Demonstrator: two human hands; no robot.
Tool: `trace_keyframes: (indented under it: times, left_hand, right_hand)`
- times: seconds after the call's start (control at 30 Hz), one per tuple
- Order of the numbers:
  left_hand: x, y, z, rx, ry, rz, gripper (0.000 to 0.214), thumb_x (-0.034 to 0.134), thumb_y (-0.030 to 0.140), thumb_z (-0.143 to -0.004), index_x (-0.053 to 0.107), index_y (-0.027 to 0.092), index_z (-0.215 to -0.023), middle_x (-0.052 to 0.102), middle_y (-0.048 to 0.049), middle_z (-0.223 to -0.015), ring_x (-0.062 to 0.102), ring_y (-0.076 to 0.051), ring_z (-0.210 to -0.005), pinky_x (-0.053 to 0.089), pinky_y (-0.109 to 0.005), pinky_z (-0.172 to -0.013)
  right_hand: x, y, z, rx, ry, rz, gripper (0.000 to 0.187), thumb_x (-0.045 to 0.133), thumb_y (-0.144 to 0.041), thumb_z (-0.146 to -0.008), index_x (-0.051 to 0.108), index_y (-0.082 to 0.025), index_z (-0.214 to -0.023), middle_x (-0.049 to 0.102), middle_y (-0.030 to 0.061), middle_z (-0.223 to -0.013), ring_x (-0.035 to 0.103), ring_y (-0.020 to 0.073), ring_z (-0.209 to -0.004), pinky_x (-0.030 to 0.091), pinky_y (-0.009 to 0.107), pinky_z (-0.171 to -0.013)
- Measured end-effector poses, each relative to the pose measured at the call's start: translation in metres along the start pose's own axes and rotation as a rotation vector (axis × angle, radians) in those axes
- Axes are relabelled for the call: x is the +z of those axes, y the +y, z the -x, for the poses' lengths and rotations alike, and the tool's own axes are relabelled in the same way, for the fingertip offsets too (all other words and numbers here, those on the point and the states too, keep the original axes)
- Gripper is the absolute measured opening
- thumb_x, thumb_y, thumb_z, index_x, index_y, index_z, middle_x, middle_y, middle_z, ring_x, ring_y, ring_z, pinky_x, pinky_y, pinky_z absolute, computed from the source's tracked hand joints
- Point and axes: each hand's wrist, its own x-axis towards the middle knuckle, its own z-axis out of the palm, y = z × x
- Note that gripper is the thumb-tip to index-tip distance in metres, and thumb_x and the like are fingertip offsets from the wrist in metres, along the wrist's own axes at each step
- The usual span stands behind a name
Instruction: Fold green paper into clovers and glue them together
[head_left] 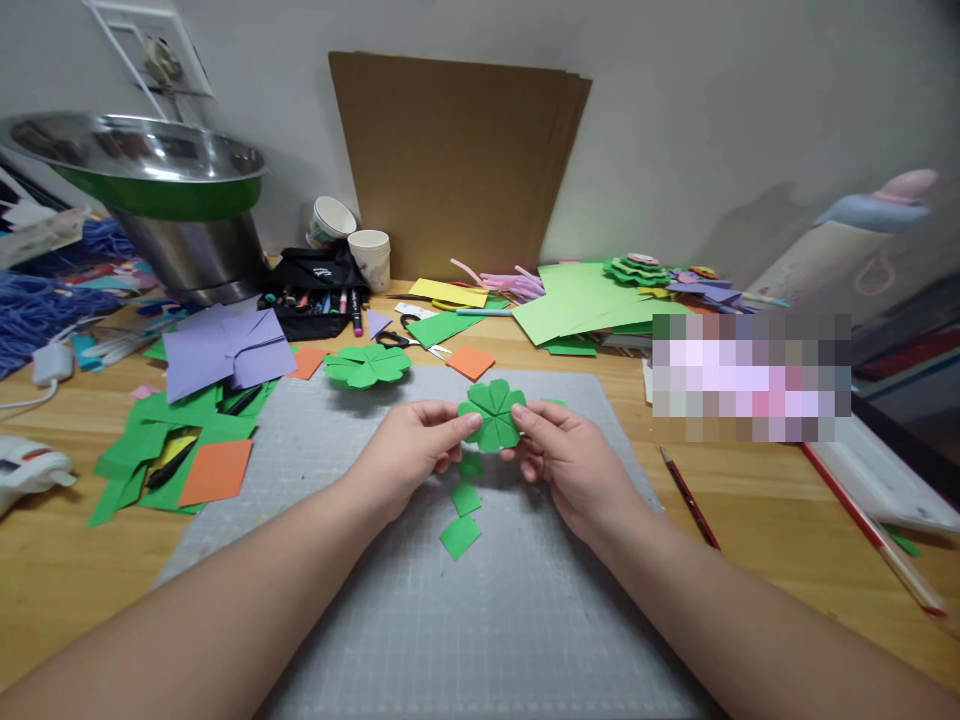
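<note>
Both my hands hold a small folded green paper clover [493, 413] just above a grey cutting mat [480, 620]. My left hand [409, 450] pinches its left edge with thumb and fingers closed. My right hand [570, 462] pinches its right edge the same way. Under the clover, small green paper squares [460, 535] lie on the mat. A second, larger green paper clover [367, 365] lies at the mat's far left edge.
Purple folded paper [225, 348], green and orange scraps [216, 470] lie at left. Scissors [394, 338], a black pen case [315, 290], two paper cups [370, 258], a steel bowl [142, 165], brown cardboard [457, 160], light green sheets [585, 305] and a red pencil [688, 495] surround the mat.
</note>
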Motion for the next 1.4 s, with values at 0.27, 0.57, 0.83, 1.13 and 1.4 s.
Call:
trace_keyframes:
  times: [0.27, 0.57, 0.83, 1.13, 1.4]
  left_hand:
    - [0.003, 0.000, 0.002, 0.008, 0.001, 0.015, 0.030, 0.076, 0.039, -0.065, 0.064, 0.014, -0.077, 0.059, 0.0018, -0.064, 0.054, -0.009, -0.055, 0.036, -0.019, -0.046]
    - [0.003, -0.003, 0.002, 0.044, -0.068, -0.094, 0.022, 0.068, 0.035, -0.073, 0.059, 0.015, -0.071, 0.047, 0.0068, -0.051, 0.036, -0.005, -0.043, 0.026, -0.019, -0.041]
    - [0.007, 0.003, 0.008, -0.013, -0.183, -0.246, 0.019, 0.067, 0.030, -0.072, 0.056, 0.016, -0.063, 0.044, 0.0082, -0.042, 0.036, -0.005, -0.038, 0.026, -0.018, -0.040]
    - [0.005, 0.001, 0.007, -0.072, -0.244, -0.122, 0.013, 0.070, 0.025, -0.070, 0.061, 0.016, -0.073, 0.054, 0.0056, -0.053, 0.049, -0.006, -0.044, 0.039, -0.018, -0.041]
    - [0.005, -0.002, 0.006, -0.084, -0.211, -0.127, 0.018, 0.073, 0.030, -0.068, 0.062, 0.016, -0.069, 0.054, 0.0047, -0.054, 0.046, -0.007, -0.046, 0.036, -0.019, -0.042]
  right_hand:
    - [0.002, 0.003, 0.003, 0.051, 0.014, -0.033, 0.027, 0.079, -0.038, -0.067, 0.063, -0.016, -0.068, 0.049, -0.0043, -0.052, 0.038, 0.0057, -0.047, 0.025, 0.018, -0.041]
    - [0.006, 0.000, 0.007, 0.075, -0.114, -0.035, 0.028, 0.074, -0.041, -0.071, 0.061, -0.017, -0.078, 0.054, -0.0016, -0.065, 0.046, 0.0087, -0.054, 0.030, 0.018, -0.041]
    - [-0.002, -0.007, 0.001, -0.130, -0.002, 0.157, 0.028, 0.073, -0.042, -0.072, 0.062, -0.017, -0.072, 0.054, -0.0027, -0.066, 0.043, 0.0069, -0.053, 0.032, 0.020, -0.045]
    - [-0.001, -0.002, 0.000, -0.150, 0.024, 0.168, 0.027, 0.073, -0.042, -0.072, 0.061, -0.018, -0.069, 0.054, -0.0034, -0.060, 0.042, 0.0081, -0.051, 0.030, 0.022, -0.045]
    - [-0.001, -0.002, 0.002, -0.165, 0.027, 0.202, 0.025, 0.071, -0.041, -0.073, 0.061, -0.019, -0.068, 0.053, -0.0033, -0.062, 0.038, 0.0087, -0.050, 0.026, 0.023, -0.044]
